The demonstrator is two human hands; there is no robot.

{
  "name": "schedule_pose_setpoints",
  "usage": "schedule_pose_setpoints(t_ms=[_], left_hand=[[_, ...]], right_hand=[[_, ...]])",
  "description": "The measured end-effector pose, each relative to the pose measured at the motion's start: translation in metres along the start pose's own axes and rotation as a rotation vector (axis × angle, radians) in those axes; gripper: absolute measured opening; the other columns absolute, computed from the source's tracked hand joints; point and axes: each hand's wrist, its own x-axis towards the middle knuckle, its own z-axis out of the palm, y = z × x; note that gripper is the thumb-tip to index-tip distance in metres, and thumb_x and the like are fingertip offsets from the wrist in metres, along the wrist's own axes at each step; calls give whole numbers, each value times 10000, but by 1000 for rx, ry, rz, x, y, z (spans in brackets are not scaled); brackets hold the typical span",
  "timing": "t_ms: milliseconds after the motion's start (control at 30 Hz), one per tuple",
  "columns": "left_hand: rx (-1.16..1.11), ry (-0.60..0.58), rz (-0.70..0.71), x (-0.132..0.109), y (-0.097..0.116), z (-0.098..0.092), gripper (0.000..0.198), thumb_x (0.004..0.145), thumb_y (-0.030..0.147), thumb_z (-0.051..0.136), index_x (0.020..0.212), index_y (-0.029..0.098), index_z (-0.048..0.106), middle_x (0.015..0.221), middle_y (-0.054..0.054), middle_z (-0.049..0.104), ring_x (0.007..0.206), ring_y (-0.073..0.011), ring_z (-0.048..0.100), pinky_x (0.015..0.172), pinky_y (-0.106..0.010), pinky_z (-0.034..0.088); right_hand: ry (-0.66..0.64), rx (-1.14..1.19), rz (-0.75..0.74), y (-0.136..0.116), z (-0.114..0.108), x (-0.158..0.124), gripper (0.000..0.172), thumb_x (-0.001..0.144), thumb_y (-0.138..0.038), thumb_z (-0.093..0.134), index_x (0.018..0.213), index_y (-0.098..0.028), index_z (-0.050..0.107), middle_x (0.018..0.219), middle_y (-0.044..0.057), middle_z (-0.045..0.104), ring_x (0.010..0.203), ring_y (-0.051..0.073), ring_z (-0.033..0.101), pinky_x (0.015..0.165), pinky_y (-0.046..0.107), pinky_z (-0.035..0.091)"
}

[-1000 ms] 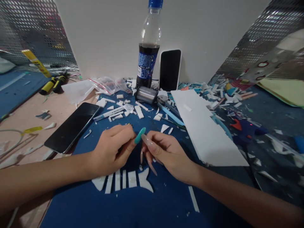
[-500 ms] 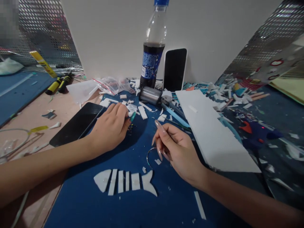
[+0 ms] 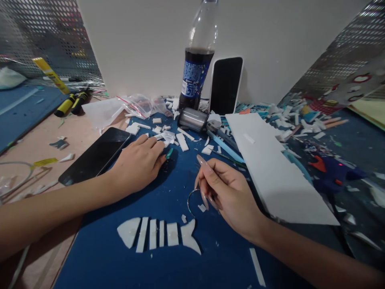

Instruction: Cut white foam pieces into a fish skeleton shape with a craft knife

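Observation:
My left hand [image 3: 136,164] lies low over the blue mat [image 3: 120,271], fingers curled and a green thumbnail showing. Its fingertips are partly hidden, close to some tiny dark bits [image 3: 167,165], and I cannot make out what they hold. My right hand [image 3: 225,184] is half closed, long nails pointing up and left. A thin curved wire [image 3: 188,199] runs from its fingers down toward the tail of a white fish [image 3: 173,235]. This fish is cut into separate flat pieces lying in a row, with small clear spots on several pieces.
Behind stand a cola bottle [image 3: 195,76] and a propped phone [image 3: 226,86] by a white board. A wire spool [image 3: 192,119], pliers [image 3: 224,145] and white scraps lie mid-table. A black phone [image 3: 96,154] is left; a white foam sheet [image 3: 282,176] and blue glue gun [image 3: 337,174] are right.
The view has shifted slightly, so most things sit a little differently in the picture. My left hand has flattened a little; my right hand and the fish pieces stay in nearly the same place.

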Motion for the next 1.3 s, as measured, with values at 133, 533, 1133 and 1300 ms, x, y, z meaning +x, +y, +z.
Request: schedule_pose_setpoints(t_ms=[133,533,1133,1300], left_hand=[[56,43,-24,0,-1,0,154,896,190,395,832,149,530,811,-94,581,777,-239,514,699,-362,438],[46,-66,2,-7,5,-4,357,896,450,388,865,114,504,864,-149,555,816,-282,516,716,-411,467],[94,-129,6,-13,8,-18,459,836,501,393,924,79,551,853,-168,559,835,-330,531,710,-467,470],[143,-147,18,-15,8,-23,457,830,484,375,926,80,566,839,-162,558,811,-320,525,676,-453,464]], right_hand=[[-1,-3,2,1,-1,1,290,894,-388,531,680,-193,545,522,-47,486,400,52,401,377,187,305],[3,-9,5,2,-1,1,290,884,-401,540,682,-193,541,515,-46,487,399,56,417,383,188,325],[-14,-1,0,1,-2,2,297,900,-385,531,679,-188,547,497,-53,502,380,39,413,363,176,316],[-15,5,8,1,-2,1,296,904,-377,530,680,-184,546,503,-56,507,387,29,412,370,162,317]])
